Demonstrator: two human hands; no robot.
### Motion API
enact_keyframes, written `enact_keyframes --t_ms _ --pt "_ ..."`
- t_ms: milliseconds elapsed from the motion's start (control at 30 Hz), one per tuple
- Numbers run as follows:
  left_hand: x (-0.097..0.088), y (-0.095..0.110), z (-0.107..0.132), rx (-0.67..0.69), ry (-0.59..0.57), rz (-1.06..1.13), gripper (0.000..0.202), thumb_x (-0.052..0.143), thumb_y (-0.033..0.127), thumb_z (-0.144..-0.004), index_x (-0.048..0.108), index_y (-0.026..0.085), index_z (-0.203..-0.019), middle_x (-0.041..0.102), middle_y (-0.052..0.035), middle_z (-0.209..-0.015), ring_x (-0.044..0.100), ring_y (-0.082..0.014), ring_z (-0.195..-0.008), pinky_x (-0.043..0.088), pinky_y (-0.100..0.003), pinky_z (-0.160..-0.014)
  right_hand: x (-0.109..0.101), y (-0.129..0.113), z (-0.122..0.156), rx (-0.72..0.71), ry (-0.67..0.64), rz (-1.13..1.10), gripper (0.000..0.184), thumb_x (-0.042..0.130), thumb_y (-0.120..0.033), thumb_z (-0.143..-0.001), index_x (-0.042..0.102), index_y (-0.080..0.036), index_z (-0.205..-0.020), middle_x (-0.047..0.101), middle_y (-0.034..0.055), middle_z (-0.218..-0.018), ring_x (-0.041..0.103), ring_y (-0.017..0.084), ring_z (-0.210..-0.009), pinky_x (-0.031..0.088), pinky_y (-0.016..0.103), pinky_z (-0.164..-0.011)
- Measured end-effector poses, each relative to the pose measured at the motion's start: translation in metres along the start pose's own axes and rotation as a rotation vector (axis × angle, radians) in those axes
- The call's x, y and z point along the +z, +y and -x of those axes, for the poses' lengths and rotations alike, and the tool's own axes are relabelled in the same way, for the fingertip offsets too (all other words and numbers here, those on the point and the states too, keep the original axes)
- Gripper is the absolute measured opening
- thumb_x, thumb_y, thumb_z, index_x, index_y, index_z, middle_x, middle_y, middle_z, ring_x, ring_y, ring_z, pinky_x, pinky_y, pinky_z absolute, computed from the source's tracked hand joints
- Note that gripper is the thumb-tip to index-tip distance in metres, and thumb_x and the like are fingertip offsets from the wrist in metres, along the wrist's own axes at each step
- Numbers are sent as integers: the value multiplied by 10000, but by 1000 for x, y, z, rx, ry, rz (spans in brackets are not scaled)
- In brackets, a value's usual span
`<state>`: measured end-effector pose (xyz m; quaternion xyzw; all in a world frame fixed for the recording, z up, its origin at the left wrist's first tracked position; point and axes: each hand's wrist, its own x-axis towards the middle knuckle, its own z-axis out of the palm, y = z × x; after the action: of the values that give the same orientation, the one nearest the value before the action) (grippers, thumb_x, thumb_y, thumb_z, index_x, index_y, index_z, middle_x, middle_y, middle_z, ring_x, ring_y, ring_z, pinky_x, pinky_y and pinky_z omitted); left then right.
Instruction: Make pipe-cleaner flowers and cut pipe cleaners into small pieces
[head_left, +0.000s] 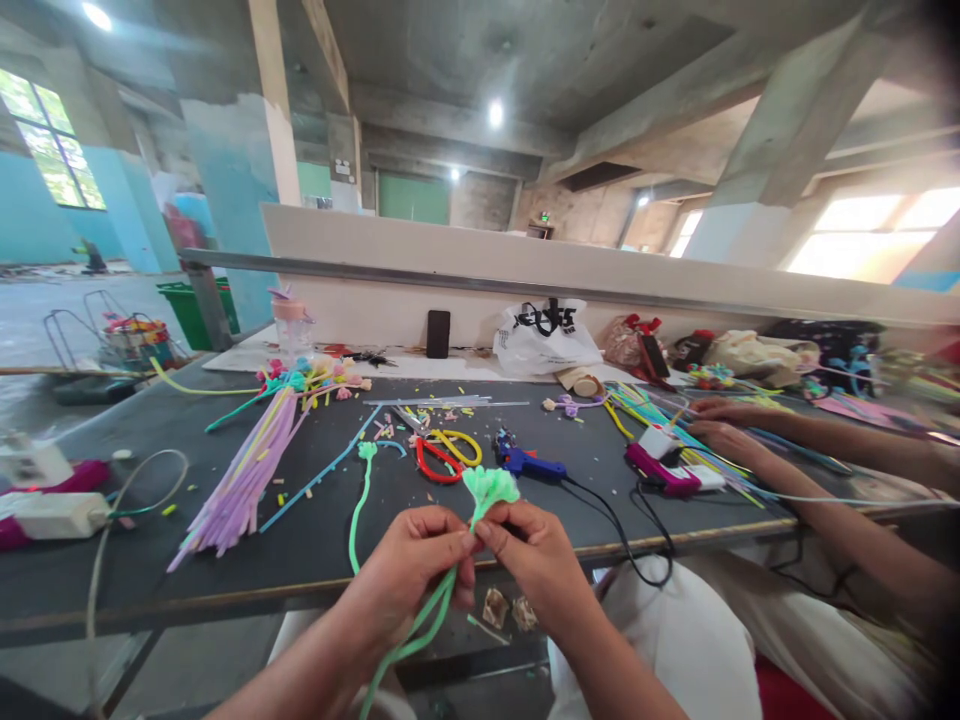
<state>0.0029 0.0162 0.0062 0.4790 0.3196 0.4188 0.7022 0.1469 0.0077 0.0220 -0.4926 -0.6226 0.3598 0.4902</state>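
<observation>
Both my hands meet above the table's front edge around a light green pipe-cleaner flower [490, 486]. My left hand [420, 560] pinches the base of the flower, where its long green stems hang down toward my lap. On the other side my right hand [529, 550] grips just under the fluffy head with thumb and fingers. Just beyond lie scissors [439, 465] with red and yellow handles and a blue glue gun [529, 462] with a black cord. Another green pipe-cleaner piece [365, 500] with a small bunched head rests left of my hands.
A bundle of purple pipe cleaners [251, 475] lies at left, with a bottle [292, 325] behind. Pink-and-white power strips [675, 470] sit at both sides. At right, a co-worker's hands [720, 430] are over colourful stems. A phone [439, 333] and white plastic bag [547, 335] stand behind.
</observation>
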Motion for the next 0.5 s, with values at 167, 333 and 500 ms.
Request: enact_keyframes --t_ms 167,333,500 --pt "1 -4 0 508 253 -868 288 451 217 -789 510 164 -512 482 15 -512 418 -95 -517 308 -225 -531 12 0 3 32 202 233 174 578 -279 -686 583 -162 -557 571 14 -582 504 153 -589 377 251 -586" --pt "-3 8 3 432 130 -833 277 432 311 -827 628 168 -693 571 -7 -627 480 -121 -592 339 -226 -559 7 2 2 5 184 67 212 550 -322 -718 510 -168 -578 450 -31 -551 411 118 -554 345 220 -534" --pt "-8 33 -3 257 47 -473 185 550 303 -754 664 160 -778 593 4 -655 500 -121 -628 370 -230 -602 -2 -2 -3 -96 -8 101 241 541 -319 -755 516 -159 -576 417 -32 -561 375 107 -560 323 214 -533"
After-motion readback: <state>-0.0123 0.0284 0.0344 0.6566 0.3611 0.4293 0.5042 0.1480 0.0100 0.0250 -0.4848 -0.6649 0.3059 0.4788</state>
